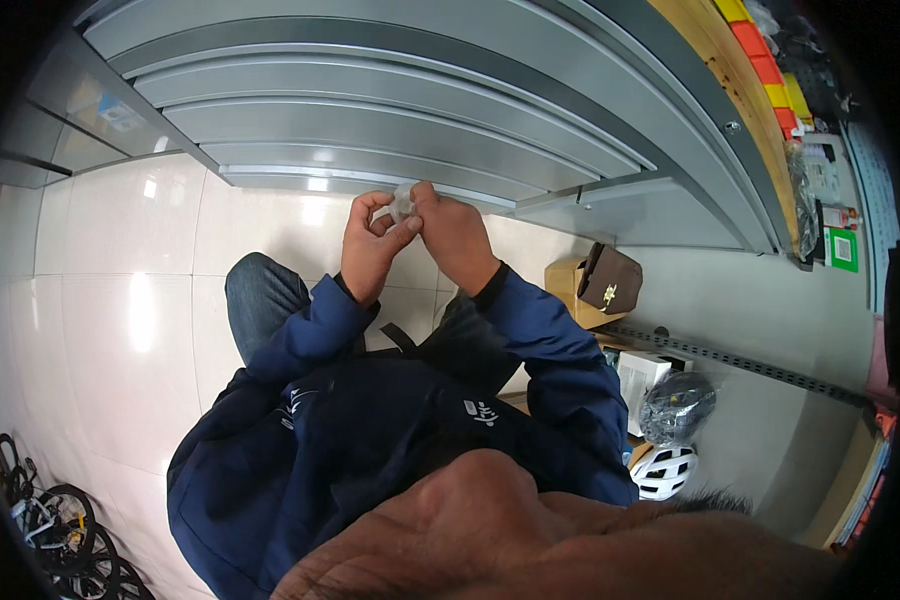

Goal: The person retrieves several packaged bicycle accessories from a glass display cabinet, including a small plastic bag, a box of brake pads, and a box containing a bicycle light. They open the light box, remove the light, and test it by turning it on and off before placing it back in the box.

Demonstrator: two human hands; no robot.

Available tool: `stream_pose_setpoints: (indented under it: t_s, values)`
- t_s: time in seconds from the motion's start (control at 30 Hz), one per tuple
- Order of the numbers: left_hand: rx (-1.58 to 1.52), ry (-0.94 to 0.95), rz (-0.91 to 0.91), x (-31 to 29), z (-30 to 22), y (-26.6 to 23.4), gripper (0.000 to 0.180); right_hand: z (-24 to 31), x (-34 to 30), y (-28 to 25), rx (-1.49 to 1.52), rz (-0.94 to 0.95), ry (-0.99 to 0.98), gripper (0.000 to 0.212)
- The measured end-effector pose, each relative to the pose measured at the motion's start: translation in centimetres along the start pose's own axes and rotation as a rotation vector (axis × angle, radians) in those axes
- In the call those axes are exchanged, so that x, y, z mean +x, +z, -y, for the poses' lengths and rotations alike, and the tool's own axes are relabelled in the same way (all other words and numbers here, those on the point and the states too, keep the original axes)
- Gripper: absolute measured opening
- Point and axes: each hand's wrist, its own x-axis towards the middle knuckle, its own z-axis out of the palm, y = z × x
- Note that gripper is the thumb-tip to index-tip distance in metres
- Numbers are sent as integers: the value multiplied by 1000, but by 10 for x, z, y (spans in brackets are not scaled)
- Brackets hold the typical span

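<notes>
Where left hand (368,245) and right hand (457,232) meet, both grips pinch clear plastic (403,203). Grey metal (370,127) stands at twelve o'clock.

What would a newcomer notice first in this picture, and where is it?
Probably the hands, just above the middle, which hold a small translucent object. Next, the eye may go to the large grey metal cabinet across the top, then to the white helmet at lower right.
</notes>
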Motion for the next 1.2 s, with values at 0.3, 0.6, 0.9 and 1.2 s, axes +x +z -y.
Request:
stream_pose_setpoints:
  t_s: [0.3,0.6,0.9,1.2]
  values:
    - [41,50,-5,7,13,-23,35,19,0,4,163,28,-9,42]
    - [-215,177,-83,20,6,-45,33,16,12,-7,713,-144,169,41]
    - [21,220,-137,26,6,-47,41,12,22,15,827,-18,305,22]
    - [764,590,-286,61,33,-74,54,20,18,38,799,77,217,21]
